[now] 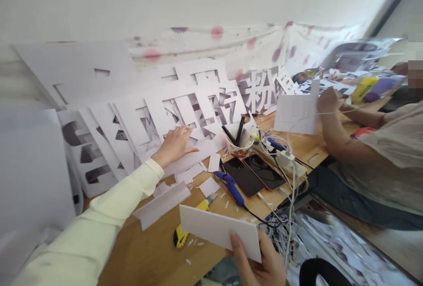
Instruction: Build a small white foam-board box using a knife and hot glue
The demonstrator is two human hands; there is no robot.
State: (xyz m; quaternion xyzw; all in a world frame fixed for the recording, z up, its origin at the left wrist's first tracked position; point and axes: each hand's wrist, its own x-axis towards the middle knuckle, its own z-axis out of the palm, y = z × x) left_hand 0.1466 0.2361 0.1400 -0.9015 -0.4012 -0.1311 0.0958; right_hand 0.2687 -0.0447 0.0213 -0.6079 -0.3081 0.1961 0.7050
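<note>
1. Pinching a flat white strip [211, 228] near its right end: right hand [269, 261] is keeping its thumb on the facing side, fingers wrapping behind. Strip is hanging at the near edge of the surface [132, 259], partly hiding the yellow knife [180, 237].
2. Left hand [175, 145] is hanging in front of the cut-out boards [132, 127], grip released, fingers spreading, nothing in it. Can't tell if the fingertips are touching anything.
3. Done, by the look of it: several boards with openings already cut are leaning along the back; a white character [259, 92] is standing upright past them.
4. Remaining, my read: the strip isn't being joined to anything yet. Glue gun [231, 187] is lying unheld beside two phones [243, 176]; a folded white piece [165, 204] and small scraps [209, 187] are lying loose. Can't tell how many pieces are still waiting.
5. Off to the right, a co-worker's hand [328, 99] is holding a white panel [294, 114], well apart from the strip.
</note>
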